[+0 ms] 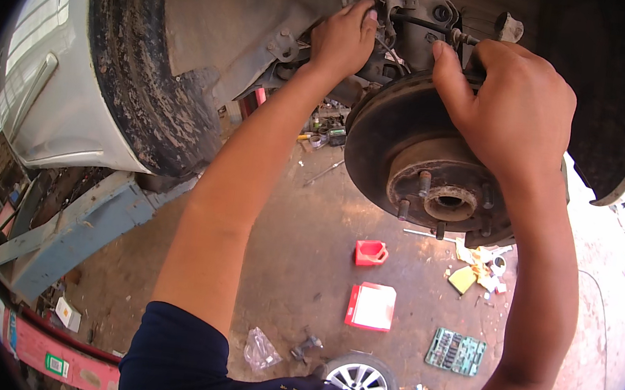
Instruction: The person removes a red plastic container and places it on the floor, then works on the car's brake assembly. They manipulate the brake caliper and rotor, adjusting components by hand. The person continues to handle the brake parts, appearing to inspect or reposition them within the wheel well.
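Your left hand (346, 40) curls its fingers together beside the strut (417, 51), but what they clasp is hidden; your right hand (526, 103) keeps its thumb apart, its fingers bending out of sight near a metal fitting (458, 37). The fitting's thin black line (422, 24) runs crosswise above the brake disc (375, 144), dipping slightly rightward. On the floor, a teal case (479, 355) holds dark sockets (451, 353)

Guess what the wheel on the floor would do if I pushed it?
The wheel seems to lie flat, face up, so it probably wouldn't roll. Its shiny middle looks like metal, so it may be heavy. Its dark tyre looks like rubber, so it might grip rather than slip.
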Demonstrator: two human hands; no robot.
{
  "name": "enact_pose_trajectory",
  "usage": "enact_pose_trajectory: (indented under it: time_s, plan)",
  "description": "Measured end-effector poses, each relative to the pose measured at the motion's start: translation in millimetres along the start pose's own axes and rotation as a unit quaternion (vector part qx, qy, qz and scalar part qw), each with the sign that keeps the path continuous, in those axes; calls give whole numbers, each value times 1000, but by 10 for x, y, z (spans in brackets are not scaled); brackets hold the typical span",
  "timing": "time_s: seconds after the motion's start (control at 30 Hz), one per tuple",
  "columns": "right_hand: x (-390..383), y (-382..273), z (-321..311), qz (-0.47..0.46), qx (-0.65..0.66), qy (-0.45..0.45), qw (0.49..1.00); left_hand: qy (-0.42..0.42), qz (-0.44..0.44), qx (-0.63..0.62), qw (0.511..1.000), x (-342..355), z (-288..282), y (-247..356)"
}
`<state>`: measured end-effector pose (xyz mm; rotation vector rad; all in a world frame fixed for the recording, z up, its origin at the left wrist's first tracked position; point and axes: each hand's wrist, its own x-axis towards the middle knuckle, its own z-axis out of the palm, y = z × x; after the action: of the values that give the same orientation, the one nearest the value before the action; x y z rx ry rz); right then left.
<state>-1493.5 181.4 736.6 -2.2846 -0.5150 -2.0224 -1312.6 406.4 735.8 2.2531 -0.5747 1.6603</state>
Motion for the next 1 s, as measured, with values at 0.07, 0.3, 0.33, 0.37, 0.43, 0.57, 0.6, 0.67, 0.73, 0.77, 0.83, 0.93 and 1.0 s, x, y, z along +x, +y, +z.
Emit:
enact_pose_trajectory:
  time_s: [0.07,0.3,0.33,0.37,0.43,0.57,0.6,0.67,0.73,0.77,0.83,0.93,1.0]
  plan:
    - [0,4,4,-3,2,6,1000,-28,-3,43,999,-110,-41,66]
    - [-1,-52,-52,-27,-4,24,999,-158,-25,-24,987,162,-380,267]
    - [-4,-41,-59,-23,-8,17,1000,-162,-10,-52,985,172,-428,331]
    - [1,-34,-59,-23,-8,17,1000,-209,-33,5,977,267,-432,328]
    - [11,-23,-46,-30,-2,24,999,-211,-59,68,973,263,-444,337]
    - [10,-38,-65,-29,0,4,1000,-216,-91,118,965,226,-420,412]
    - [8,-43,-71,-28,0,-4,1000,-215,-97,120,964,216,-412,402]
    - [7,-35,-61,-35,3,-2,999,-223,-100,124,962,224,-420,404]
    - [4,-29,-61,-34,1,-1,999,-235,-95,115,961,257,-449,426]
    - [-2,-41,-68,-32,-2,-2,999,-243,-90,104,960,273,-488,437]
    - [-6,-42,-65,-28,-6,-1,1000,-251,-77,81,961,289,-478,425]
    - [4,-45,-68,-31,0,2,1000,-261,-55,56,962,367,-404,284]
    - [9,-65,-70,-39,5,1,999,-278,-33,44,959,430,-347,147]
